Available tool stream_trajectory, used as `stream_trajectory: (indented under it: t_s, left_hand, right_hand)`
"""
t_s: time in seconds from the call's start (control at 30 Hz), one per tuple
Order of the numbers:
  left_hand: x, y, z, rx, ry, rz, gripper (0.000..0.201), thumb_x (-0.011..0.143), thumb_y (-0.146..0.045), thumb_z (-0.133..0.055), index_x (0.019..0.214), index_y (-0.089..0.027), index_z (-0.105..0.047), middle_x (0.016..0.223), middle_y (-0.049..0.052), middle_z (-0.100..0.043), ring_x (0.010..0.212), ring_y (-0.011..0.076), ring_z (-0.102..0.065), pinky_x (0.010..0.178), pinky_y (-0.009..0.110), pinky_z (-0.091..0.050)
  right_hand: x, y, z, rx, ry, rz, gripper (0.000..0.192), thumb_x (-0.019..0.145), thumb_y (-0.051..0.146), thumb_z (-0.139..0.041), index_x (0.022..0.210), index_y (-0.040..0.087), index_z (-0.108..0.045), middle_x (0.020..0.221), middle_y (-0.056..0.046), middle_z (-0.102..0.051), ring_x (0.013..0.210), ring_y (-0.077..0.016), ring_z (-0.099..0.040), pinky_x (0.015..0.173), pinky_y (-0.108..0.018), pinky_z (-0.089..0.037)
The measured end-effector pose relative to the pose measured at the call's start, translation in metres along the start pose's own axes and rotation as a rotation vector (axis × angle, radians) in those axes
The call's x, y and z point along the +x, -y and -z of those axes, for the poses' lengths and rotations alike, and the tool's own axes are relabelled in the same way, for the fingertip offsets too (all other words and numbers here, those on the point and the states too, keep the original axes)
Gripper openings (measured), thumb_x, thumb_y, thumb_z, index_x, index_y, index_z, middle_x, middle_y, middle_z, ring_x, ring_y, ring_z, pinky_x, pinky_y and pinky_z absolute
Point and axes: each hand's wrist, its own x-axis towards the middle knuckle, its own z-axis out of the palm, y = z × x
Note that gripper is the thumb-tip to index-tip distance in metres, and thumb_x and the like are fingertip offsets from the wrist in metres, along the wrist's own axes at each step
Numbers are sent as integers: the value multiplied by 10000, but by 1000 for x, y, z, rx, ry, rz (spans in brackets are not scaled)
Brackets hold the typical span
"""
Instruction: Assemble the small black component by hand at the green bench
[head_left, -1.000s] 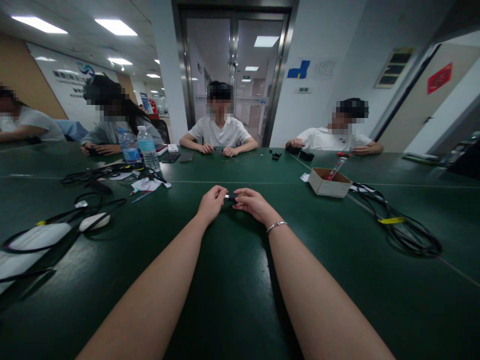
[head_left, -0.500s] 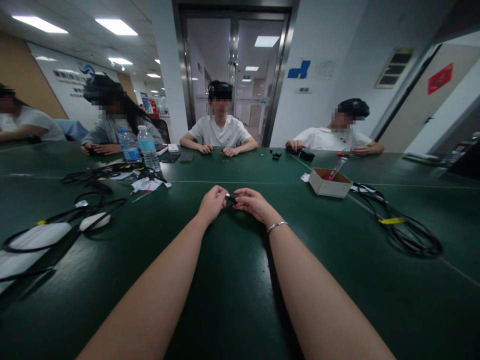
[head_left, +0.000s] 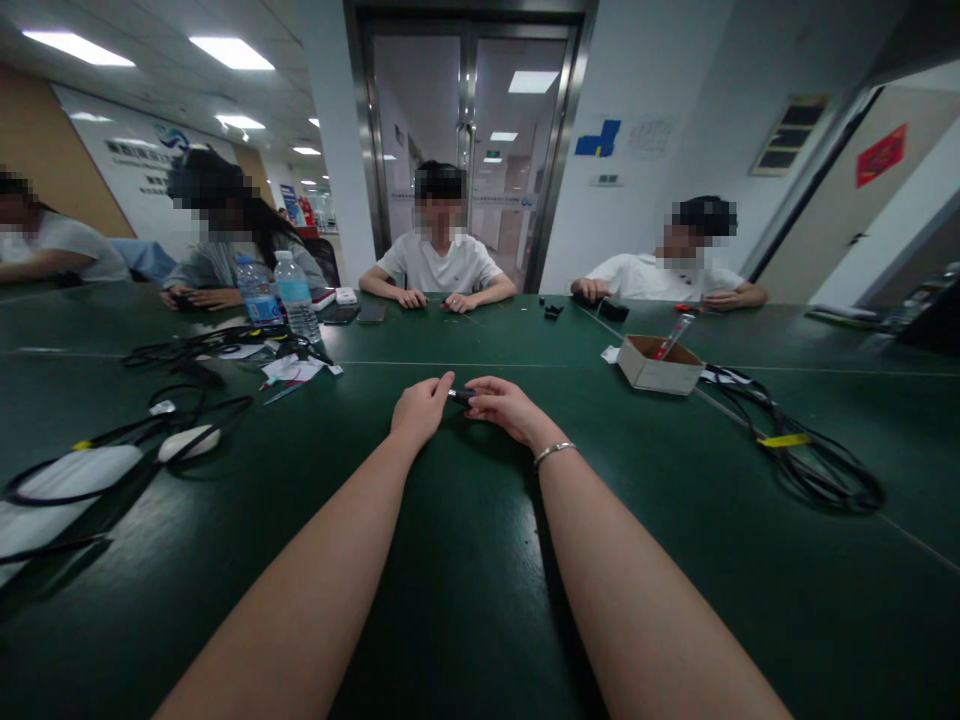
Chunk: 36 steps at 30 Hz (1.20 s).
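Note:
Above the green table (head_left: 465,540), my two hands meet at a small, slim black object with a silvery end (head_left: 462,396); its exact kind is too small to make out. My right hand (head_left: 506,405) pinches the black part between thumb and fingers. At the silvery end is my left hand (head_left: 420,408), closed, its thumb pointing up and its fingers mostly hidden behind it. A silver bracelet (head_left: 555,455) circles my right wrist.
A small open box (head_left: 660,372) stands right, beside coiled black cable (head_left: 817,465). Left lie more cables (head_left: 187,350), a white mouse (head_left: 190,443) and paper scraps (head_left: 291,370); water bottles (head_left: 297,300) stand behind. Several people, including one opposite (head_left: 442,265), sit around the table.
My left hand has shifted slightly left and its thumb has straightened upward. More of the silvery end shows. My right hand stays nearly in place.

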Motion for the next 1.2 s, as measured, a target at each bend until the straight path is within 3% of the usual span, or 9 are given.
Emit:
stream_trajectory:
  t_s: [0.23,0.4,0.6,0.8,0.93,1.1,1.2]
  left_hand:
    - [0,2,-1,-68,-11,49,534,904,-569,-271,709,-189,-590,665,32,-587,605,173,-520,567,272,-326]
    - [10,15,-13,-386,-55,-84,243,869,-332,-440,1012,-206,-590,896,31,-622,741,153,-569,651,260,-419]
    - [16,22,-22,-448,-39,-164,253,822,-216,-499,1063,-200,-572,907,37,-617,785,149,-577,685,266,-445]
    - [9,17,-17,-338,-53,-169,231,858,-260,-478,1062,-205,-572,796,11,-589,718,142,-549,661,258,-416]
    - [0,12,-11,-279,-42,-151,247,873,-359,-473,1044,-217,-581,718,-9,-561,665,140,-524,617,252,-380]
    - [-8,6,-10,-298,1,-130,264,864,-443,-473,934,-217,-591,675,-25,-542,628,133,-503,593,247,-365]
    - [-10,5,-11,-333,14,-122,261,849,-454,-492,882,-208,-574,710,-20,-563,649,131,-514,614,246,-386]
  right_hand:
    - [1,-1,1,9,-15,2,260,705,-5,-655,919,135,-605,746,-3,-631,571,-99,-635,643,-223,-572]
    - [1,-1,0,35,-60,6,241,725,-9,-630,920,128,-592,744,-20,-645,579,-114,-647,624,-222,-564]
    - [0,-1,-2,30,-73,6,240,723,-18,-622,915,124,-589,724,-23,-645,569,-117,-646,601,-213,-553]
    - [0,-2,-1,9,-66,11,245,706,1,-633,911,133,-603,724,-2,-625,572,-107,-639,601,-203,-549]
    - [-3,-7,-3,-84,-24,70,296,660,-2,-648,913,149,-611,862,-14,-639,607,-94,-635,605,-199,-546]
    - [-5,-17,-10,-344,-33,103,328,661,11,-624,954,155,-594,961,-37,-636,461,-50,-535,401,-164,-438]
    - [-5,-21,-14,-464,-92,122,303,664,41,-645,940,158,-597,961,-30,-635,476,-53,-509,376,-156,-411]
